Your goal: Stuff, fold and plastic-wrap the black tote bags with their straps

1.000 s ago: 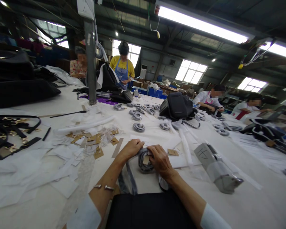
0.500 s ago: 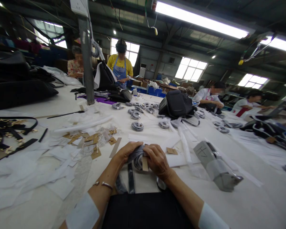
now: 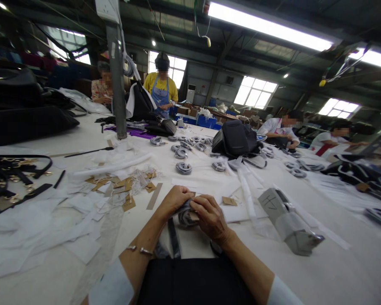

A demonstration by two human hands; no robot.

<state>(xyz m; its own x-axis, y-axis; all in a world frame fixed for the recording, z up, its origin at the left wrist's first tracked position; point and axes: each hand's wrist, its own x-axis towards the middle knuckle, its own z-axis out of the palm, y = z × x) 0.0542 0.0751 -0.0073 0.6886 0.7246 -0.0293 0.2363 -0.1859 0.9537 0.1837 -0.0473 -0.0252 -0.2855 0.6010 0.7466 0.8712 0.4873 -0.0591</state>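
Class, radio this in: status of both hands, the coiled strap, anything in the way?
Left hand and right hand both gripping coiled grey strap. Black item close on the near side, not between the hands. Grey box off right.

Left forearm (image 3: 142, 241) slants up and to the right from the lower edge; right forearm (image 3: 250, 267) slants up and to the left, so the two converge. Left hand (image 3: 175, 198): back upward, fingers bent in a grip. Right hand (image 3: 212, 216): back upward, knuckles raised, fingers curled inward, also gripping. Fingertips close together; whether they touch cannot be made out clearly. Thumb positions uncertain.
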